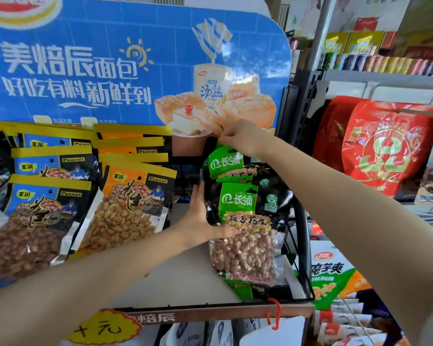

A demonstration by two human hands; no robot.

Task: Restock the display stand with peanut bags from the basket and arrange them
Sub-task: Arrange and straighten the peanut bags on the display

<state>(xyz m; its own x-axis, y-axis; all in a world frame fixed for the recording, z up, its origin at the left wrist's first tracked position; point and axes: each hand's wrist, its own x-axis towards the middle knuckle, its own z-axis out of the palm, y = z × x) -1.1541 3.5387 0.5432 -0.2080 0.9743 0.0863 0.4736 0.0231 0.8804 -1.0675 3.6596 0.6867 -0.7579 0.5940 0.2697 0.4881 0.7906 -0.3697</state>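
**Head view: both your hands were on the green peanut bags**

Your left hand [202,216] lay flat and open against the left edge of the front green peanut bag [245,233], thumb across its face. Your right hand [231,132] pinched something above the rear green bag [226,162], just behind the front one; what it pinched was too blurred to tell. Left of the front bag, bare shelf [185,275] separated it from the orange peanut bags [133,196]. To its right stood the stand's black wire rail [301,260], close by.
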